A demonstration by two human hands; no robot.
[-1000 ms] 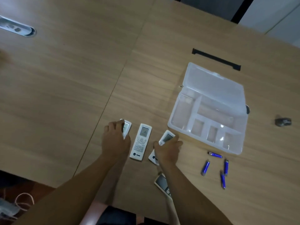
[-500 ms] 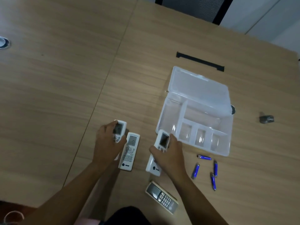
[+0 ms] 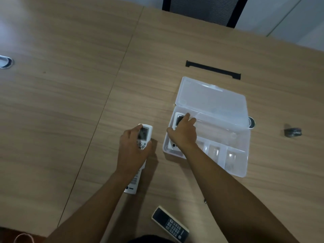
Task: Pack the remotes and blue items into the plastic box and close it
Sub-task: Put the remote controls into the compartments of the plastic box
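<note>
Since half a second ago the right hand (image 3: 184, 133) has carried its white remote (image 3: 178, 120) off the tabletop (image 3: 70, 102) and into the long compartment at the left end of the plastic box (image 3: 243, 155). The left hand (image 3: 133, 146) has meanwhile raised its own small remote (image 3: 144, 133) a little nearer the box. The right fingers (image 3: 186, 117) are still wrapped over the remote's back, thumb on the near side, and they appear to be pressing it down flat. Lengthwise is probably the only way a remote fits that compartment.

The left fingers (image 3: 135, 128) are clamped round the small remote, held screen up and just beside the box's left wall, likely so it can go in next. Under that forearm a third white remote (image 3: 133, 183) lies on the tabletop, mostly hidden. A dark-faced remote (image 3: 170, 223) lies near the tabletop's near edge, close to the person's body.

The box stands toward the right side of the tabletop with its lid (image 3: 212, 100) thrown back toward the far edge, so every compartment is open to reach. The small compartments along its near wall look empty, and they would suit the blue items. None of those items shows in this view; the right forearm may cover them. Closing the lid must wait until everything is inside.
</note>
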